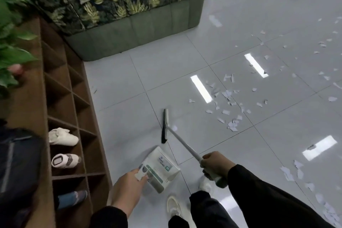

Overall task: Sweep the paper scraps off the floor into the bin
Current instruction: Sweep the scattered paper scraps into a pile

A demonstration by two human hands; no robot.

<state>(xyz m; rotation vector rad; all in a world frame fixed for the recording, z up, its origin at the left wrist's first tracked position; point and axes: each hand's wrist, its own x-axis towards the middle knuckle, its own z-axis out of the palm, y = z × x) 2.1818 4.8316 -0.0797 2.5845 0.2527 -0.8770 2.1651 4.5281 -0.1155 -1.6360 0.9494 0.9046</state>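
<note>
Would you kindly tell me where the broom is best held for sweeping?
By the upper end of its long handle, from above, as the right hand grips it now. The broom slants down to the floor, so its head lies flat there.

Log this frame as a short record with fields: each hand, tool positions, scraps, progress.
left hand: left hand grips the dustpan handle
right hand: right hand grips the broom pole
broom head: on the floor, left of the scraps
paper scraps: scattered right of the broom, none visible in the dustpan
progress: scraps not yet gathered
bin: not in view
</note>
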